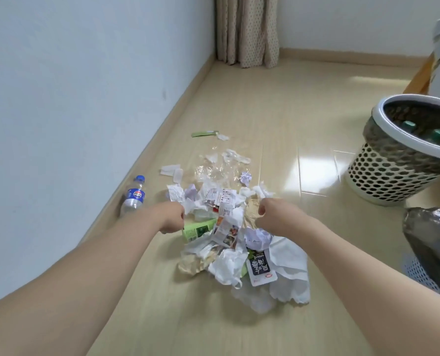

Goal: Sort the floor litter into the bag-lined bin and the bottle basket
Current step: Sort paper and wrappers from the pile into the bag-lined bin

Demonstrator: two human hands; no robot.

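Reaching into the litter pile (229, 227) on the floor (278, 104) with both hands. Left hand (171, 217) has fingers curled under at the pile's left edge, next to a green carton (197, 229); can't tell whether it actually holds anything. Right hand (272, 215) is curled at the top of the pile, touching a brownish crumpled wrapper (251, 214); grip not confirmable either. Water bottle (134, 196) lies by the wall, apart from the pile. Perforated bottle basket (393, 181) stands to the right, green caps visible inside. Bag-lined bin (432, 240) sits at right edge, near the pile.
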